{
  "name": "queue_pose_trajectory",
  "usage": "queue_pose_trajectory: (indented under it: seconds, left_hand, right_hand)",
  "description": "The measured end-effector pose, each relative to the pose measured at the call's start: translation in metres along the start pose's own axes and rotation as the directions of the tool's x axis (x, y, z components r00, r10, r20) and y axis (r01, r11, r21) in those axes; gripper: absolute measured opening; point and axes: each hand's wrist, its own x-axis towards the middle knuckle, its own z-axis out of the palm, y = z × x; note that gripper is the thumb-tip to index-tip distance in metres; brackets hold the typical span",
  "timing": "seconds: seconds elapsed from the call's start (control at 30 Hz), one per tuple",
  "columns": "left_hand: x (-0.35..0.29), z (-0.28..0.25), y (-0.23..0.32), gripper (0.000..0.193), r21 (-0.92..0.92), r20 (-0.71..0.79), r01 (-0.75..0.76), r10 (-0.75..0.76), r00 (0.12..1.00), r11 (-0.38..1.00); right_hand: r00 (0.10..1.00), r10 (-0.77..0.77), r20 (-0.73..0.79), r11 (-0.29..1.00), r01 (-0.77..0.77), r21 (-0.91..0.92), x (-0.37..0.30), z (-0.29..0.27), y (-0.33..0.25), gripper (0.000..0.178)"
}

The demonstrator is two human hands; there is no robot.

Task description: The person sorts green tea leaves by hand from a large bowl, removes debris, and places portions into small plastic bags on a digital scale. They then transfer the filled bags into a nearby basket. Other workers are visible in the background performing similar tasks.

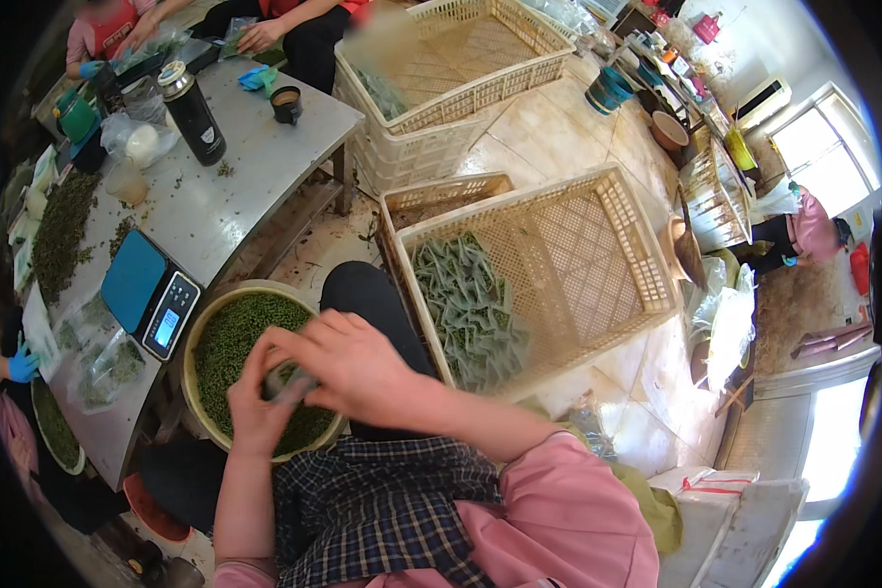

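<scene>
Both my hands are over a round pale tub of small green berries. Between them is a small clear plastic bag with something dark green inside, partly hidden by my fingers. My left hand is closed round the bag from the left. From the right, my right hand reaches across with its fingers bent in at the bag's upper part; its fingertips are partly hidden. To the right, a cream plastic crate holds several filled clear bags of green contents along its left side.
A metal table at the left carries a scale, a black flask, a dark mug and a heap of green berries. Stacked crates stand beyond. Other people work at the table and far right.
</scene>
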Motion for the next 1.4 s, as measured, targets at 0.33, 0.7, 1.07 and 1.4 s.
queue_pose_trajectory:
  seconds: [0.33,0.7,1.07,1.4]
  left_hand:
    - [0.026,-0.011,-0.026,0.050,-0.128,-0.123,0.106,-0.122,0.985,0.986]
    - [-0.029,-0.119,-0.115,0.028,-0.405,-0.686,0.134,-0.397,0.610,0.904]
    - [-0.012,-0.243,-0.198,0.020,-0.819,-0.561,-0.058,-0.773,0.296,0.571]
    - [0.085,-0.188,-0.099,0.007,-0.088,-0.800,-0.161,0.027,0.600,0.983]
  right_hand:
    - [0.460,0.585,-0.669,0.805,-0.432,0.407,-0.110,-0.088,0.254,0.009]
    - [0.364,0.893,-0.265,0.227,-0.872,-0.433,-0.207,-0.006,0.391,0.026]
    - [0.708,0.613,-0.351,0.789,-0.532,0.306,-0.067,-0.026,0.288,0.019]
    - [0.960,0.032,0.277,0.996,-0.054,0.073,0.044,0.097,0.046,0.022]
